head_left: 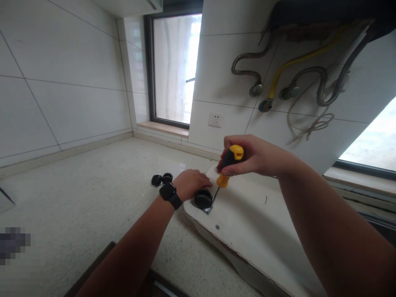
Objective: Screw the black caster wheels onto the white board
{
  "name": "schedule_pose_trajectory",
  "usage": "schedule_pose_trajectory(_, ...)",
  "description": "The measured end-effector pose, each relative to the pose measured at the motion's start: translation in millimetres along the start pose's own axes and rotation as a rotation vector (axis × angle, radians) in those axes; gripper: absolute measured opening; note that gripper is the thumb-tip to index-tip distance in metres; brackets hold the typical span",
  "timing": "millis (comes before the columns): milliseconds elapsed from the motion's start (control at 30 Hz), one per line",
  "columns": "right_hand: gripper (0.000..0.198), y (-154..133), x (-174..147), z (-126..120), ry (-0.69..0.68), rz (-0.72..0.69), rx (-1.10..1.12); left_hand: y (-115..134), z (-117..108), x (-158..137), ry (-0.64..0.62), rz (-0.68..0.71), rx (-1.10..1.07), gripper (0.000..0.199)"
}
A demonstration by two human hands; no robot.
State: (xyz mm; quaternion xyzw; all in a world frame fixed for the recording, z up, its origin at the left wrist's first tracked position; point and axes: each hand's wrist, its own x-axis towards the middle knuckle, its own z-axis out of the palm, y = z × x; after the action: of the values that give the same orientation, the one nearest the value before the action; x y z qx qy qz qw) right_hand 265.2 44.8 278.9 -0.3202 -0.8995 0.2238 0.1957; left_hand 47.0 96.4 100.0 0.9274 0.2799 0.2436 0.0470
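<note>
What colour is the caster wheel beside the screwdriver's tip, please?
The caster wheel is black; it shows best in the head view.

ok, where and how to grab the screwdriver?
Likely by its thick black-and-yellow handle, from the upper right, where the right hand holds it: the handle leans up that way. The thin shaft slants down beside the black caster, leaving little to grip.

We see a dark-framed window (172, 70) and, right of it, a white wall socket (215, 120) on the tiled wall (216, 78). Farther right, we have a yellow hose (287, 64) between corrugated metal hoses (247, 55), near a loosely looped pale cord (313, 127).
</note>
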Motion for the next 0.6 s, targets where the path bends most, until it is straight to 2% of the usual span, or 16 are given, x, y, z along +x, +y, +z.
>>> schedule_pose_trajectory(100,0.043,-0.3,2.8,3.0,0.026,-0.018,-0.108,6.7,0.8,-4.3,0.007,-0.005,0.018,0.020)
schedule_pose_trajectory(167,0.039,0.3,3.1,3.9,0.005,-0.031,-0.072,8.0,1.0,-8.0,0.008,-0.008,0.027,0.020)
schedule_pose_trajectory(233,0.032,1.0,1.0,2.5,-0.087,-0.071,0.045,8.0,0.3,-10.8,0.008,-0.005,0.033,0.021)
schedule_pose_trajectory(333,0.044,1.2,-4.0,-2.8,-0.263,-0.154,0.219,7.3,-0.7,-13.3,0.025,-0.006,0.030,0.023)
schedule_pose_trajectory(400,0.042,0.9,-6.0,-6.1,-0.313,-0.159,0.260,6.8,-0.5,-14.3,0.040,-0.016,0.025,0.023)
schedule_pose_trajectory(500,0.030,3.0,-4.1,-7.2,-0.267,-0.111,0.219,5.1,1.6,-15.1,0.046,-0.021,0.030,0.023)
schedule_pose_trajectory(600,0.027,9.1,1.6,-2.4,-0.126,-0.036,0.113,3.3,3.4,-15.3,0.034,-0.018,0.066,0.023)
